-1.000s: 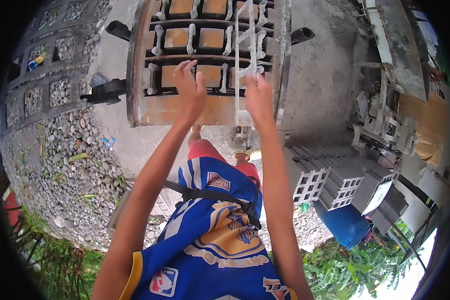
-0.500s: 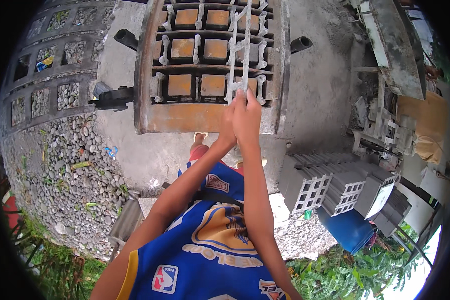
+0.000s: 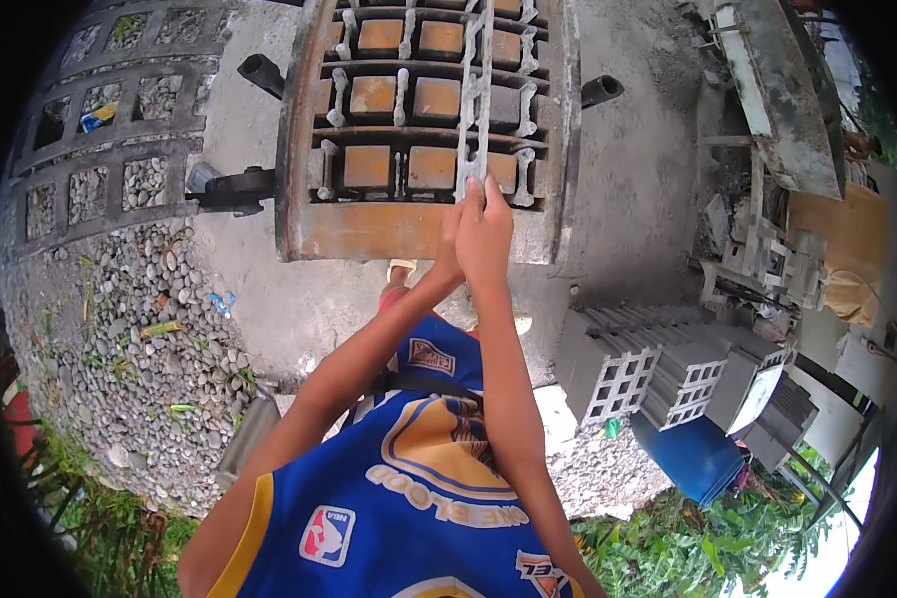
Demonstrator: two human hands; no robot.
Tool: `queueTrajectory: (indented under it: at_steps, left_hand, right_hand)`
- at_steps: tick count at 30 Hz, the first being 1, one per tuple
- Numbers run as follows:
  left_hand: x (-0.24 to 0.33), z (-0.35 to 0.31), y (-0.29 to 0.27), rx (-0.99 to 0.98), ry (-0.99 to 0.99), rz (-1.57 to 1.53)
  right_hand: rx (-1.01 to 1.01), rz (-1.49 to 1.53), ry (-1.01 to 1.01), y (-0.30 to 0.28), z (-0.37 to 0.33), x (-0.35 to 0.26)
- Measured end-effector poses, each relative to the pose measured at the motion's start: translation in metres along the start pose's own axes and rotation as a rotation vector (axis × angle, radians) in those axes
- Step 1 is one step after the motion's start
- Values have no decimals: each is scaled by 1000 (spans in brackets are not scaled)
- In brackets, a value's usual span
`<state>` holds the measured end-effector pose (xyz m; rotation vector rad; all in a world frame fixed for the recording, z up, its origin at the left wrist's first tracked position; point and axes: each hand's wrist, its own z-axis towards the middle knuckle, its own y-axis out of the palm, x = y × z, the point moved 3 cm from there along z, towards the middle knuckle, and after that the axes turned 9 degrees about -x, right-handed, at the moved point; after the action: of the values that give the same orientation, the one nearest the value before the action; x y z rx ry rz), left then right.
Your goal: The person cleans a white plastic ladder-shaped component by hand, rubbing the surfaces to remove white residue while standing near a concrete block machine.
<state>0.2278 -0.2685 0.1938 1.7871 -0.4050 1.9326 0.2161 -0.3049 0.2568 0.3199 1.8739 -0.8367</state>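
Both my hands close together round the near end of a long grey ladder-shaped frame [image 3: 464, 130], caked with cement-like residue. My left hand [image 3: 448, 247] is partly hidden behind my right hand [image 3: 485, 237], whose thumb and fingers press on the frame's end. The frame runs away from me over the right half of a steel mould [image 3: 369, 231], rusty orange at its near plate. Rows of square blocks [image 3: 367, 166] stand inside the mould, with dark slots between them. Grey bone-shaped pieces [image 3: 337, 98] sit between the blocks. Whether the frame touches the blocks, I cannot tell.
Dark pipe ends [image 3: 261, 75] stick out on both sides of the mould. Grey lattice panels [image 3: 65, 227] lie at left above pebbles [image 3: 159, 369]. Stacked grid blocks [image 3: 623, 384] and a blue drum [image 3: 690, 458] stand at right. A rusty metal trough [image 3: 802, 110] is far right.
The ladder-shaped frame has swung slightly left at its far end, lying straighter along the mould. Both hands keep their grip and have shifted a little. The whole view has moved slightly.
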Motion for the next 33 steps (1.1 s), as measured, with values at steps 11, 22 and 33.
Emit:
queueTrajectory:
  at_steps: [11, 22, 33]
  left_hand:
    - [-31, -12, -17, -281, -244, -241]
    - [18, 4, -48, -218, -166, -325]
    - [17, -15, -68, 44, -324, -194]
  right_hand:
    - [8, -8, -51, 13, -5, 6]
    - [-11, 187, -135, 34, -25, -54]
    - [-156, 411, 74, 65, -3, 3]
